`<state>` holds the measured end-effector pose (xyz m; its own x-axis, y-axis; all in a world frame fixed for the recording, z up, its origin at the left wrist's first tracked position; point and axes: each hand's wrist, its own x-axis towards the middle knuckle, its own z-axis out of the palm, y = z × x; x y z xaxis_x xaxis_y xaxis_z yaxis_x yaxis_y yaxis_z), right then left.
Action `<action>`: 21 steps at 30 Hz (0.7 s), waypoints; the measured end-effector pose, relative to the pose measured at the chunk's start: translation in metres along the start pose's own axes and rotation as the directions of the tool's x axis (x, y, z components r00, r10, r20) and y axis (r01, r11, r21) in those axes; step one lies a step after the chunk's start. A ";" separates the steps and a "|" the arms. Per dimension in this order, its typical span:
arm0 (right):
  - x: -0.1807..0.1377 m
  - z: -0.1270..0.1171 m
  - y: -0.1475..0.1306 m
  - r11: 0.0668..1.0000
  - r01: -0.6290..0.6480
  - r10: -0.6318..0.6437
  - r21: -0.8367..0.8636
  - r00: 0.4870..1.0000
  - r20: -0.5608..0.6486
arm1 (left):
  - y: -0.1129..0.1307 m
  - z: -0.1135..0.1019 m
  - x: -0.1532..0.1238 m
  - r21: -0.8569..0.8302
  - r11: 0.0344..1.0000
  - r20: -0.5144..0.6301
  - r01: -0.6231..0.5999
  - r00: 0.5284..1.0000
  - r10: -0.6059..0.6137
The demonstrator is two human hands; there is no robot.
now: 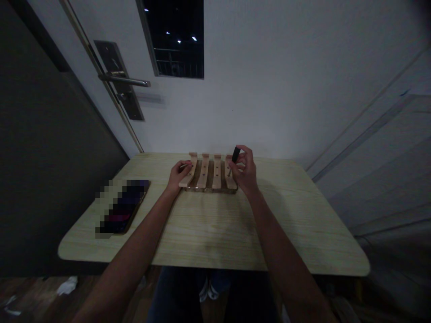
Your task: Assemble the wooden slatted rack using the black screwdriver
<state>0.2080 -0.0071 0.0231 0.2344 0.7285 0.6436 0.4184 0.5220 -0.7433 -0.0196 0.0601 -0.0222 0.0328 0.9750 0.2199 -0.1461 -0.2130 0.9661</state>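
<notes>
A small wooden slatted rack (209, 176) lies flat toward the far side of the pale wood-grain counter (215, 233), four light slats running front to back over darker cross-pieces. The left hand (179, 174) rests at the rack's 9 o'clock edge, fingers curled loosely over the outermost slat and touching it — a steadying hold rather than a lift, since the rack sits on the counter. The right hand (245, 172) is at the rack's 3 o'clock side, fingers pinched around the black handle of a small screwdriver (234, 159); the handle sticks up toward 12 o'clock and the thin shaft angles down to the rightmost slat, though the dim light hides whether the tip actually touches the wood. Small dark dots mark the slats, too small to identify. At about 8 o'clock from the rack, well apart from it, a phone (123, 208) lies flat near the counter's left edge. Beyond the counter at 12 o'clock stands a white wall, with a metal door handle (124, 80) at 10 o'clock.
</notes>
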 end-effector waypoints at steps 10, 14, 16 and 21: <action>-0.002 -0.007 -0.003 0.996 0.013 -0.029 0.086 0.982 0.187 | 0.002 0.001 -0.001 0.004 1.000 0.008 -0.007 1.000 0.007; -0.003 -0.004 -0.003 0.999 -0.007 0.003 0.036 0.992 0.126 | 0.003 0.001 -0.001 0.001 1.000 0.011 -0.007 1.000 0.007; -0.003 -0.003 -0.004 1.000 0.002 -0.004 0.013 0.993 0.116 | 0.003 0.001 -0.001 0.009 1.000 -0.002 -0.011 1.000 0.011; -0.004 -0.003 -0.005 0.998 0.013 -0.024 0.064 0.985 0.172 | 0.002 0.001 0.001 0.031 0.999 -0.007 -0.007 1.000 0.007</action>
<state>0.2075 -0.0140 0.0249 0.0703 0.7813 0.6202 0.3645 0.5586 -0.7451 -0.0189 0.0602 -0.0203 0.0247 0.9739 0.2255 -0.1152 -0.2213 0.9684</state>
